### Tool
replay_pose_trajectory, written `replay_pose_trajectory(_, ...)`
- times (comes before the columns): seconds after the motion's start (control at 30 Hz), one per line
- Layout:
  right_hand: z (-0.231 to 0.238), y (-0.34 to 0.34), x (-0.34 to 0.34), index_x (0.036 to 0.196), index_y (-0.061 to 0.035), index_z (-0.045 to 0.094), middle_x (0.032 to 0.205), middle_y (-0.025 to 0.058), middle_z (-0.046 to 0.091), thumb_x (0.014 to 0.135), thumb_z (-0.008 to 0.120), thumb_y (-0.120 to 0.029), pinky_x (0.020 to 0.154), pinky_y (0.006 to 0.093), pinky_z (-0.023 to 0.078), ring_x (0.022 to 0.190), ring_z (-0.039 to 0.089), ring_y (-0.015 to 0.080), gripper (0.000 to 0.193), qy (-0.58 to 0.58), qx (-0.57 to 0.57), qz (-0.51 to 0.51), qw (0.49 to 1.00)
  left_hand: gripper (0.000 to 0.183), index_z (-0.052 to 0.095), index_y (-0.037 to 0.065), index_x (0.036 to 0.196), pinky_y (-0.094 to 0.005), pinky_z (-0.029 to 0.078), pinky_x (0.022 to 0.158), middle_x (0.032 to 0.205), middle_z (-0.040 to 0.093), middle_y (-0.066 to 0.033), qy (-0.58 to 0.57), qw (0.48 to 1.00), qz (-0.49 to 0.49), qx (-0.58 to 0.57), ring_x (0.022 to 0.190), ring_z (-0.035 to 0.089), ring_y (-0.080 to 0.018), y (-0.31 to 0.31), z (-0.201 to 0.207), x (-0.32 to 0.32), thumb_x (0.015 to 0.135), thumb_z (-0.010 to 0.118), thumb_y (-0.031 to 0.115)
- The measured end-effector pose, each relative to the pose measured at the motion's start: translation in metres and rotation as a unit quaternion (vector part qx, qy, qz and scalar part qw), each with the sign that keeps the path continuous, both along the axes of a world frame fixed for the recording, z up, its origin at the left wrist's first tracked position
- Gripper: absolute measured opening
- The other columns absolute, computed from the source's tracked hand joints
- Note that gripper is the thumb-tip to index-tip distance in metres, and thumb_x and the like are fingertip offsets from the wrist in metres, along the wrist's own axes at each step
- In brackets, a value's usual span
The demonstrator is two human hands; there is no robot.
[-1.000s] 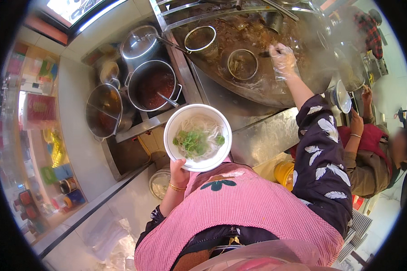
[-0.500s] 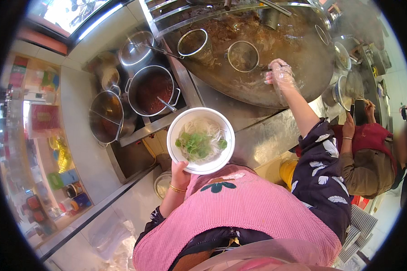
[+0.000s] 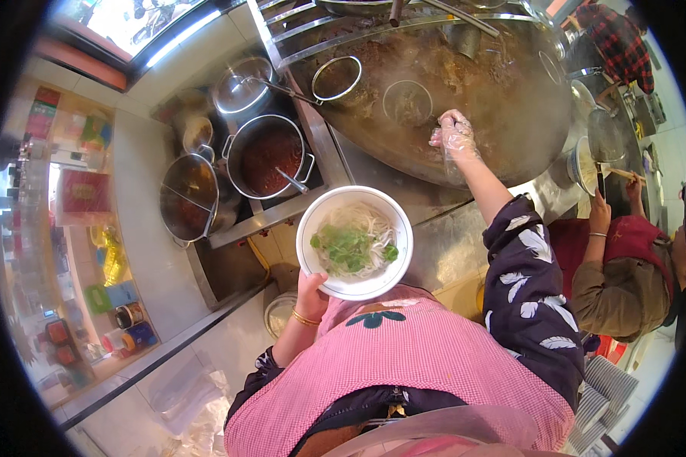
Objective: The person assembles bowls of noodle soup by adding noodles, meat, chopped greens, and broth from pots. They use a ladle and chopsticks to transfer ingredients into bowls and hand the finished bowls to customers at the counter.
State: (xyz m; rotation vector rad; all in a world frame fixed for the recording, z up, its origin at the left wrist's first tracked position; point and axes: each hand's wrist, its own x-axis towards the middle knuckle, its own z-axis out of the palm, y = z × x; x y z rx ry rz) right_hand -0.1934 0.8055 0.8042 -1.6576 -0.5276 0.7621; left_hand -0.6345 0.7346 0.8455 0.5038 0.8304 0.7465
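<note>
My left hand (image 3: 312, 297) grips the near-left rim of a white bowl (image 3: 405, 247), held in front of my apron. White noodles (image 3: 377, 221) and chopped green leaves (image 3: 347, 247) lie in it. My right hand (image 3: 457, 139), in a clear plastic glove, is closed over the near side of a huge pan of brown broth (image 3: 503, 114). It holds a round wire strainer (image 3: 408, 103), which sits low in the broth behind steam; most of its handle is hidden by my fingers. A second strainer (image 3: 337, 78) rests at the pan's left part.
Left of the pan stand an open pot of red sauce (image 3: 268, 160) with a ladle, a divided pot (image 3: 188, 196) and a lidded pot (image 3: 242, 87). At right, a co-worker (image 3: 621, 266) holds a strainer (image 3: 606, 135) and chopsticks. Another person (image 3: 617, 46) stands far right.
My right hand has moved a little left, and the strainer looks lower and hazier in the broth. The bowl has shifted slightly right. A person in a checked top has appeared at the far right.
</note>
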Motion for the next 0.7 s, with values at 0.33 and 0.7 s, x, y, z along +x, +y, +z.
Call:
replay_pose_trajectory(0.33,-0.007,-0.007,0.006,0.092,-0.0096,0.057,0.066,0.0060,0.058,0.097,0.051,-0.015,0.051,0.0313,0.048,0.058,0.059,0.0139,0.010,-0.152,-0.015,0.137,0.979,0.070,0.040,-0.007,0.137,-0.0349,0.045,0.100,0.129,0.055,-0.0150,0.003,1.000,-0.020,0.015,0.116,0.056,-0.0249,0.005,0.002,0.003,0.072,0.056,0.011)
replay_pose_trajectory(0.7,0.043,-0.022,0.018,0.093,-0.0068,0.057,0.067,0.0078,0.059,0.101,0.049,-0.017,0.045,0.0309,0.055,0.054,0.063,0.0162,0.015,-0.045,0.006,0.015,0.999,0.065,0.040,-0.005,0.138,-0.0374,0.048,0.098,0.129,0.055,-0.0155,-0.037,0.999,-0.027,-0.020,0.117,0.057,-0.0268,0.019,0.020,0.012,0.078,0.058,0.013)
